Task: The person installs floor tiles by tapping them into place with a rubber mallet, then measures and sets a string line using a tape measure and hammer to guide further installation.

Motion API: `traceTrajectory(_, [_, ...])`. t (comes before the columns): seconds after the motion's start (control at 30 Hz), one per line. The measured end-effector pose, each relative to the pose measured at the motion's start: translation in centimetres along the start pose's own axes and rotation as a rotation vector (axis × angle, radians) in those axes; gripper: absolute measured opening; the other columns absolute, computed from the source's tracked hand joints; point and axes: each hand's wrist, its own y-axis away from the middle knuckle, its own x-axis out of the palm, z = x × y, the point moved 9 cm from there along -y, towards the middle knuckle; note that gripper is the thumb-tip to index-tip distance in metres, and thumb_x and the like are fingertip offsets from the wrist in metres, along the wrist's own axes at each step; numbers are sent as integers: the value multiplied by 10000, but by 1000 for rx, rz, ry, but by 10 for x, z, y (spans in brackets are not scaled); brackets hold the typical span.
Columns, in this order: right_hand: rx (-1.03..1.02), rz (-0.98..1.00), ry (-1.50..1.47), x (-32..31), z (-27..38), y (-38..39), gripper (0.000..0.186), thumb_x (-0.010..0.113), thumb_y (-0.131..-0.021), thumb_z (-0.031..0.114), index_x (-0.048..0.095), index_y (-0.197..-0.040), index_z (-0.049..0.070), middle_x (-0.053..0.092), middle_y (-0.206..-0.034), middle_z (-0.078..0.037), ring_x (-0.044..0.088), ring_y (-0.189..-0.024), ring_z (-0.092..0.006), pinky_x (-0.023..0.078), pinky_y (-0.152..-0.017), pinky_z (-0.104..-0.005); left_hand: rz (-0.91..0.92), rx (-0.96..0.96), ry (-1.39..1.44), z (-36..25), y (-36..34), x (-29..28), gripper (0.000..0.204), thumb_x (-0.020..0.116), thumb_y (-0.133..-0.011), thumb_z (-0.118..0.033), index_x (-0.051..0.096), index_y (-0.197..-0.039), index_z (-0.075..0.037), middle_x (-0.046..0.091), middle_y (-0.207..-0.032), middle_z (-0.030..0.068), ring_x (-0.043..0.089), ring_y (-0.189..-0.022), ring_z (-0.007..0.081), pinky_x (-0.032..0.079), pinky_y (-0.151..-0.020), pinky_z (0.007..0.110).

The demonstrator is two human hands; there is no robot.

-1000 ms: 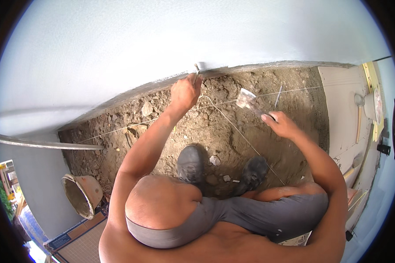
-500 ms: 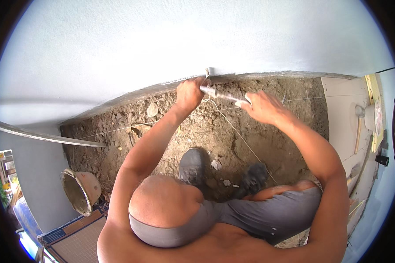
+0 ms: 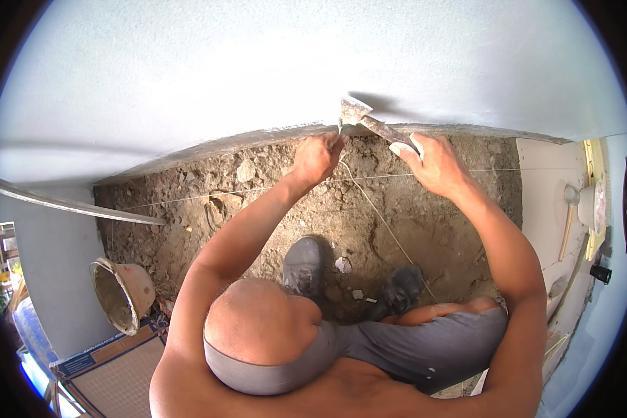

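My right hand (image 3: 435, 161) is closed around the handle of a worn, dusty hatchet (image 3: 383, 130). Its pale flared head is up against the foot of the white wall (image 3: 258, 76). Just below that head, my left hand (image 3: 317, 159) is closed at the wall's base on a thin nail-like piece (image 3: 341, 127), whose top sticks out above the fingers. A loose white cord (image 3: 376, 207) runs down from beside this hand across the dirt to near my right foot. Another string (image 3: 209, 195) is stretched sideways over the soil, passing below both hands.
Rough dirt (image 3: 306, 216) with stones lies around my shoes. To the left are a long metal bar (image 3: 76, 209), a mortar-stained bucket (image 3: 143, 287) and a tile box (image 3: 118, 373). At the right, a wooden-handled hammer (image 3: 570, 209) lies on large pale tiles (image 3: 547, 202).
The hatchet, blurred and below the wall edge before, now has its head up at the wall above my left hand. Both hands have shifted slightly right in the picture.
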Motion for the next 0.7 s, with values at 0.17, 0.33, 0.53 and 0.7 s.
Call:
traceTrajectory(0.17, [-511, -402, -214, -59, 86, 33, 367, 612, -957, 320, 571, -826, -20, 465, -522, -83, 439, -434, -122, 333, -390, -297, -132, 10, 21, 8, -4, -13, 345, 530, -997, -319, 647, -819, -48, 589, -565, 70, 515, -425, 155, 461, -441, 342])
traceTrajectory(0.33, [-368, -326, 13, -7, 44, 13, 360, 599, -965, 327, 580, -848, -13, 460, -508, -35, 430, -409, -135, 332, -369, -310, -188, 98, -63, 5, -11, -9, 349, 540, -988, -345, 686, -914, -36, 668, -693, 114, 615, -525, 182, 516, -495, 369])
traceTrajectory(0.53, [-190, -171, -135, -21, 32, 15, 394, 529, -994, 384, 585, -861, 17, 447, -514, 10, 386, -423, -91, 285, -367, -290, -86, 27, -112, 11, -13, -6, 307, 547, -980, -337, 708, -1027, -81, 704, -778, 145, 668, -593, 230, 550, -589, 386])
traceTrajectory(0.7, [-723, -602, -521, -55, 72, 41, 286, 576, -982, 260, 559, -862, 1, 486, -538, -6, 439, -437, -103, 364, -367, -287, 37, -88, -97, 10, -15, -1, 335, 534, -983, -345, 713, -1008, -63, 708, -788, 150, 681, -647, 279, 550, -649, 415])
